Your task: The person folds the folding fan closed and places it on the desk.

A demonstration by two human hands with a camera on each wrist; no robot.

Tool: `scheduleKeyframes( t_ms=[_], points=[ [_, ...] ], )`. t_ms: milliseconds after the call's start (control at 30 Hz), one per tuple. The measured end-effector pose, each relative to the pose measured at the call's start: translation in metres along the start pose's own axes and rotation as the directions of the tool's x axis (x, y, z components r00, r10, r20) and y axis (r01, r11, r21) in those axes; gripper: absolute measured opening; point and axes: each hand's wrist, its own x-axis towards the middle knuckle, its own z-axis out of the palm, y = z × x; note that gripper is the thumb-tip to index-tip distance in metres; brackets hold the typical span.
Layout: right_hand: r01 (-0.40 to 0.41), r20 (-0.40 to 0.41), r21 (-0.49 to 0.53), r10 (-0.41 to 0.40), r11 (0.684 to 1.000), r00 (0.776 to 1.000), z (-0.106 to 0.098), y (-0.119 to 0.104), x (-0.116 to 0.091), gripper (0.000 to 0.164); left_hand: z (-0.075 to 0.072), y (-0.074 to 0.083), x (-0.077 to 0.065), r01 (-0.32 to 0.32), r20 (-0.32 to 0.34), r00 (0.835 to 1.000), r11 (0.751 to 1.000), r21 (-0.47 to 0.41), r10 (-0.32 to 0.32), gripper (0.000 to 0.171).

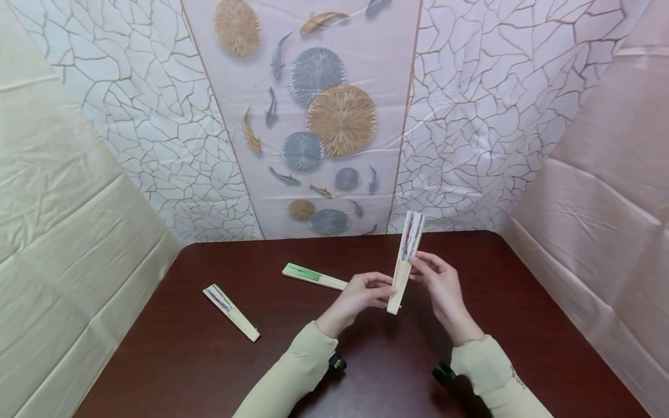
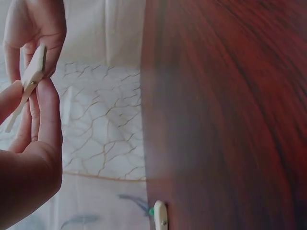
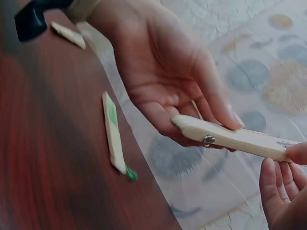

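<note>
A folded hand fan (image 1: pixel 401 278) with pale wooden ribs and a grey-and-white printed leaf is held up above the table, tilted slightly to the right at its top. My left hand (image 1: pixel 360 297) pinches its lower, riveted end between thumb and fingers. Higher up, near where the ribs meet the leaf, the thumb and fingers of my right hand (image 1: pixel 443 293) grip it. The metal rivet (image 3: pixel 208 140) shows at the fan's end in the right wrist view.
A folded green fan (image 1: pixel 308 274) lies behind my left hand, its green tassel (image 3: pixel 131 173) visible in the right wrist view. Another folded fan (image 1: pixel 232 312) with a grey print lies at the left of the dark red-brown table (image 1: pixel 172 371). Patterned cloth (image 1: pixel 460 145) hangs behind.
</note>
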Motion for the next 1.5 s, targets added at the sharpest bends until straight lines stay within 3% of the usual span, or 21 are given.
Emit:
scheduleKeyframes(
  t_ms=[200,367,833,1100,1300,1500],
  points=[
    [0.024,-0.071,0.051,-0.02,0.998,0.997,-0.016,-0.003,0.012,0.01,0.014,-0.008,0.012,0.031,0.023,0.999,0.999,-0.007,-0.031,0.024],
    [-0.027,-0.098,0.069,0.034,0.997,0.995,-0.029,0.001,0.021,0.009,0.02,-0.012,0.022,0.035,0.035,0.999,0.999,0.005,-0.035,0.023],
    [-0.154,-0.118,0.085,0.164,0.984,0.979,-0.062,0.013,0.044,0.027,0.019,-0.026,0.033,0.142,0.06,0.986,0.976,0.165,-0.153,0.018],
    [-0.248,-0.124,0.138,0.265,0.959,0.956,-0.083,0.014,0.054,0.023,0.014,-0.032,0.038,0.185,0.083,0.974,0.951,0.249,-0.211,0.017],
    [-0.292,-0.121,0.138,0.308,0.946,0.944,-0.09,0.016,0.061,0.025,0.012,-0.03,0.04,0.184,0.097,0.966,0.901,0.393,-0.239,0.016],
    [-0.325,-0.163,0.14,0.345,0.935,0.924,-0.106,0.02,0.066,0.027,0.027,-0.029,0.052,0.187,0.055,0.965,0.82,0.541,-0.257,0.01]
  ],
)
